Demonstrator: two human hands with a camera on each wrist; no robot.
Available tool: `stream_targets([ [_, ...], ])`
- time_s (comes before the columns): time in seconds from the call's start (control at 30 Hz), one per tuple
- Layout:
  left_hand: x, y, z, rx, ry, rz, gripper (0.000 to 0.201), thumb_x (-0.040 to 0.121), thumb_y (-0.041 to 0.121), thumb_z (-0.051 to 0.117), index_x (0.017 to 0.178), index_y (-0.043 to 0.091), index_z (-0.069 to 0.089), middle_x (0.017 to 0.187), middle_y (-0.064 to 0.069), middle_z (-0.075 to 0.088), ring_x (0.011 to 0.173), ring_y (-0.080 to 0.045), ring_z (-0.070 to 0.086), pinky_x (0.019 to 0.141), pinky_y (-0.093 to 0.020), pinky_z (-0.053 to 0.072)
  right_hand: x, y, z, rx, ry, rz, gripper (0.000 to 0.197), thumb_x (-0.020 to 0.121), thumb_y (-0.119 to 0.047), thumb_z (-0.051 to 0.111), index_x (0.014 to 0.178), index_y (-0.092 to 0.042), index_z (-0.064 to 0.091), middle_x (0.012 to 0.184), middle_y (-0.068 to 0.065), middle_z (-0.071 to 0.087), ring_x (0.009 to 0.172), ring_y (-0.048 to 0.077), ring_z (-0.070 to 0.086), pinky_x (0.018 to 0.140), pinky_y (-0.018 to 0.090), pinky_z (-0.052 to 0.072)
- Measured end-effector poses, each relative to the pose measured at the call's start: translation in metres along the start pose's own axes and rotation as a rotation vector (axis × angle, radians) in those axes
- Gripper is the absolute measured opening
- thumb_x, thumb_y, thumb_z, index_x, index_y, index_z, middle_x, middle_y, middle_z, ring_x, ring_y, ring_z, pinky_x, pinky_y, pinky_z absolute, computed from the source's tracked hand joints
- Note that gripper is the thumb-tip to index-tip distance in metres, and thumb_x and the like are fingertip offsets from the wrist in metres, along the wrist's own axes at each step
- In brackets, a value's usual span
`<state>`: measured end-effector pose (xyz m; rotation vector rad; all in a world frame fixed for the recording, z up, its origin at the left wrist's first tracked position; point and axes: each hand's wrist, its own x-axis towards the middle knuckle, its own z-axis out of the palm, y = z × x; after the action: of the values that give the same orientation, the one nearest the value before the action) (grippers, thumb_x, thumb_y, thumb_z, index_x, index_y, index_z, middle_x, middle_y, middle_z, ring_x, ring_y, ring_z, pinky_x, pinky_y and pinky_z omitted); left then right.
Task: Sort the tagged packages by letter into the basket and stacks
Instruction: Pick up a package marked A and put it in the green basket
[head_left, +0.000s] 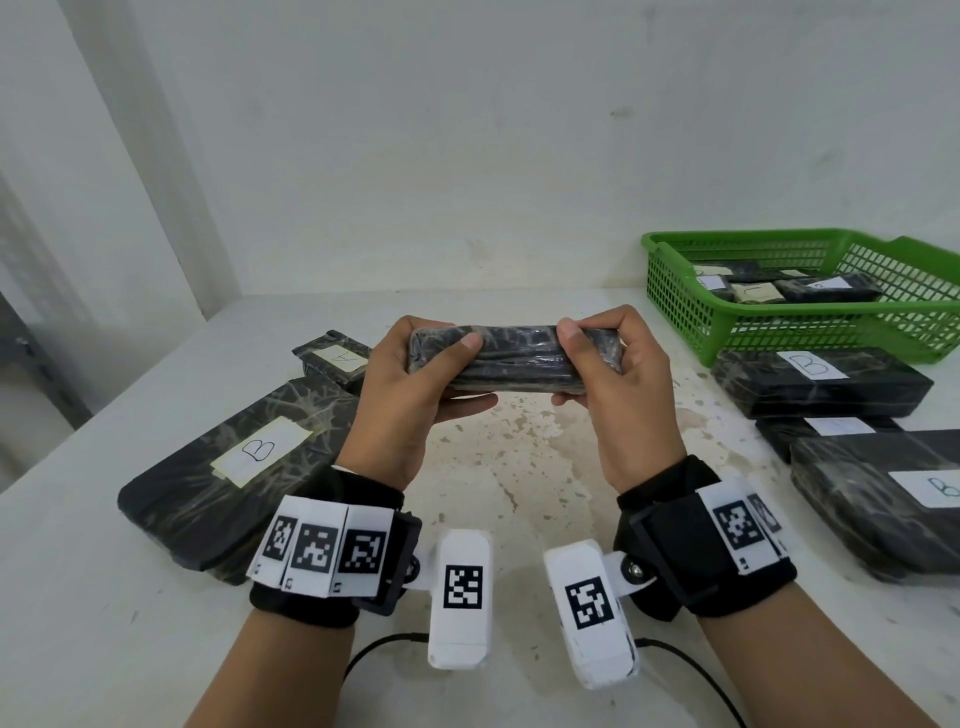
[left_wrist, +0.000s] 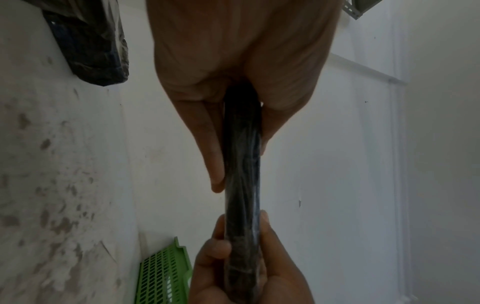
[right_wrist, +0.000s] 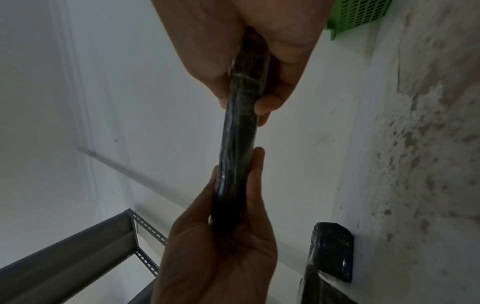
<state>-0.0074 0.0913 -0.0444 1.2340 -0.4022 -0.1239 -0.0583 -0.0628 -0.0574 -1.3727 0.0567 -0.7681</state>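
Both hands, left hand and right hand, fingers clamping black package ends (long axis left-right, level)

Bare bench lies under my hands; B packages crowd the left, stacks and green basket the right.

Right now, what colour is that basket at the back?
Green, a slotted plastic basket. The head view shows it best.

Your left hand and right hand are raised side by side, palms turned toward you. Each grips one end of the black package: thumbs pressed on the near face, fingers curled beneath.
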Motion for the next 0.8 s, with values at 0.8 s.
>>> stream_targets([
  [0.8, -0.0061, 0.0024, 0.0052, 0.018, -0.055, 0.042, 0.009, 0.095, 0.006, 0.057, 0.102, 0.009, 0.054, 0.095, -0.008, 0.067, 0.081, -0.017, 0.073, 0.057, -0.028, 0.059, -0.0012, -0.0009, -0.0003, -0.037, 0.060, 0.032, 0.032, 0.077, -0.020, 0.083, 0.085, -0.017, 0.051, 0.089, 0.008, 0.064, 0.074, 0.018, 0.062, 0.053, 0.026, 0.049],
])
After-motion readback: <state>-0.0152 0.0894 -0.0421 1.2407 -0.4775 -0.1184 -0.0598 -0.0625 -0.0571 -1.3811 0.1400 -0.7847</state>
